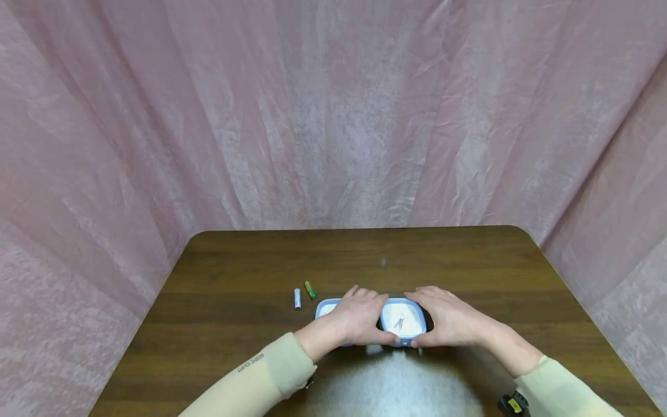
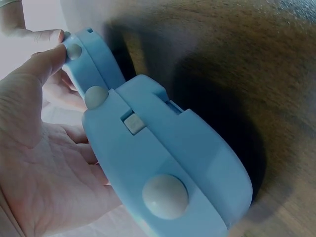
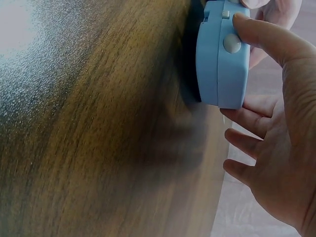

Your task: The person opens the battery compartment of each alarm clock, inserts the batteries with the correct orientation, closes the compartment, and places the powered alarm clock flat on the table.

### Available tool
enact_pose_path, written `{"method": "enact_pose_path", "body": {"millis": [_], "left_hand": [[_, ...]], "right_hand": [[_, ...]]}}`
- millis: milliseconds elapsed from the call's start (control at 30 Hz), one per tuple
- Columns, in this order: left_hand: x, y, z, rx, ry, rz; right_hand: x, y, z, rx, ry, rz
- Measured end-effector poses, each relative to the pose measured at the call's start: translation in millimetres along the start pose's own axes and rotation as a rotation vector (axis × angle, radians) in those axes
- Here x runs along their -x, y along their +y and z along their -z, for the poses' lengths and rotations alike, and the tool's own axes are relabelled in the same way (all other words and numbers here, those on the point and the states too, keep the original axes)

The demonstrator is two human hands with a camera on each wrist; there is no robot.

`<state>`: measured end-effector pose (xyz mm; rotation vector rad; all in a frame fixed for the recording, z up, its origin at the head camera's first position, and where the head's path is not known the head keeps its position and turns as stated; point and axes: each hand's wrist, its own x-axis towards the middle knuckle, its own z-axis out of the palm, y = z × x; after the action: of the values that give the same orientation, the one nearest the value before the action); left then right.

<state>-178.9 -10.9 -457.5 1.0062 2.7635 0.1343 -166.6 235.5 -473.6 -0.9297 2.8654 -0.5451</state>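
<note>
Two light-blue clocks with white faces stand side by side near the table's front. My left hand pinches the left side of the right clock between thumb and fingers, and it covers much of the left clock in the head view. On the right side, my right hand grips the same clock, its thumb at the lower edge and fingers at the top. The left wrist view shows the left clock's underside with round feet and a small white square piece. Both clocks touch or nearly touch there.
A green battery and a pale blue-and-white battery lie on the brown wooden table, left of the clocks. Pink curtains hang behind the table and at both sides. Light glares on the tabletop in front.
</note>
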Motion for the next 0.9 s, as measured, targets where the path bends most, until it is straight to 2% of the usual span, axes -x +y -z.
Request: {"method": "enact_pose_path", "body": {"millis": [367,633,900], "left_hand": [[-3.4,-0.3,-2.4,0.036,0.004,-0.015],[-3.2,-2.3,-3.2,0.052,0.009,-0.032],[-1.2,-5.3,-1.9,0.078,0.030,-0.045]], "right_hand": [[-3.8,0.5,-0.1,-0.017,-0.014,-0.015],[-5.5,0.7,-4.8,-0.028,0.014,-0.004],[-3.5,3.0,-9.2,-0.109,0.036,-0.023]]}}
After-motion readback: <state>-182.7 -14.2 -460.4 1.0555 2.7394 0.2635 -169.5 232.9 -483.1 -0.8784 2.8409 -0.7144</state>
